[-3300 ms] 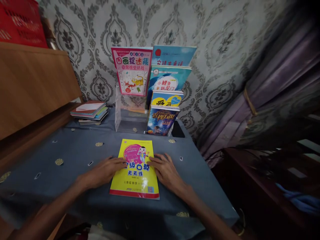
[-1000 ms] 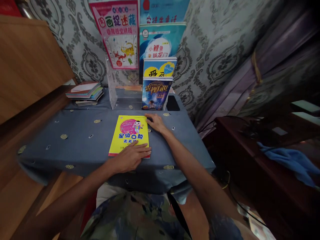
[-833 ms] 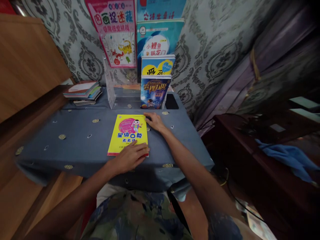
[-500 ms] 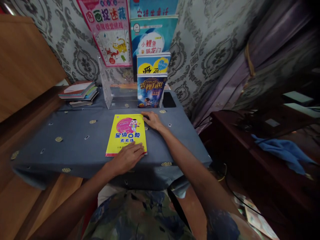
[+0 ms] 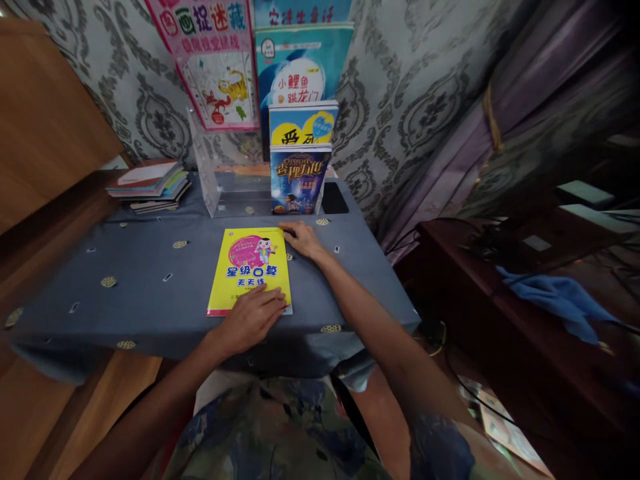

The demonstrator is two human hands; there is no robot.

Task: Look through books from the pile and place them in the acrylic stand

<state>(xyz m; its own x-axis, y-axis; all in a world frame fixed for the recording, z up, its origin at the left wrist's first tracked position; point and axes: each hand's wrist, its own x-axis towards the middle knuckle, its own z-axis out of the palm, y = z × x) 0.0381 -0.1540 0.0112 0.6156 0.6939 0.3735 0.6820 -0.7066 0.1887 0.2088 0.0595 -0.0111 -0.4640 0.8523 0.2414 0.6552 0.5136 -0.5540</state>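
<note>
A yellow workbook (image 5: 249,267) lies flat on the blue-grey tablecloth (image 5: 150,293). My left hand (image 5: 250,321) rests flat on its near right corner, fingers stretched out. My right hand (image 5: 303,239) touches the book's far right corner, fingers low on the cloth and partly curled at the edge. Behind it a clear acrylic stand (image 5: 220,190) holds a dark blue storybook (image 5: 299,180), a yellow-and-blue book (image 5: 303,124), a teal book (image 5: 300,67) and a pink puzzle book (image 5: 213,63).
A stack of thin books (image 5: 149,185) lies at the table's back left. A black phone (image 5: 334,198) lies right of the stand. A wooden headboard (image 5: 45,127) rises on the left, curtains (image 5: 525,107) and a dark side table with a blue cloth (image 5: 560,297) on the right.
Since 3.3 s ago both hands left the book's middle: the left went to the near corner, the right to the far corner. Over the last second only the view shifted slightly.
</note>
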